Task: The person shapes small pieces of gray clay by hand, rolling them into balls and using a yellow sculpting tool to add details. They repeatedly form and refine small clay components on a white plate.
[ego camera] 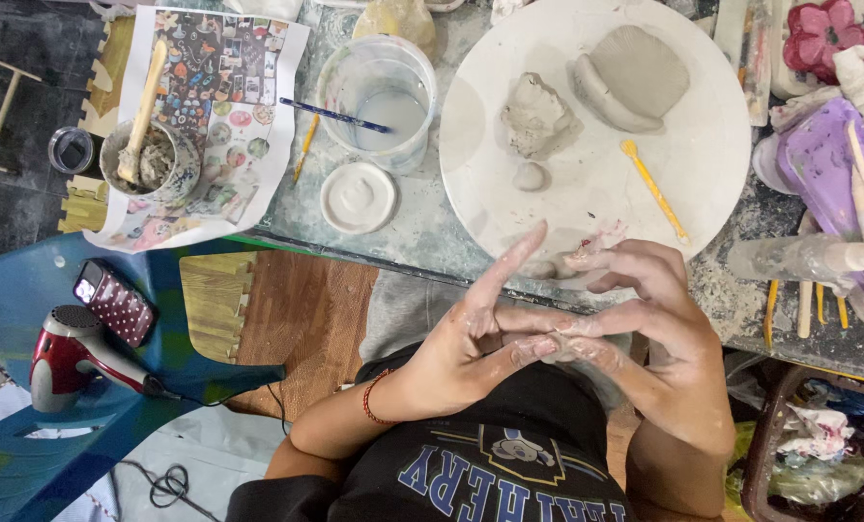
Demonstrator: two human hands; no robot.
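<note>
Across the frame's top, a messy table (413, 237) carries a white board (712, 126). Lower centre, left hand (471, 348) and right hand (645, 319) pinch a clay bit (560, 346) between pressed fingertips.

The round board (712, 145), far and right of centre, was white, and the clay pieces (635, 72) on it were plain grey. A yellow modelling tool (653, 188) lay beside them. Both the left hand (471, 343) and the right hand (645, 309) were smeared with pale grey slip. A red string band (369, 398) circled the left wrist. At the near left, the hair dryer (70, 353) was dark red and grey, on a blue chair (26, 290). The phone case (113, 303) was maroon with white dots. The tray (823, 164) at far right was purple.
</note>
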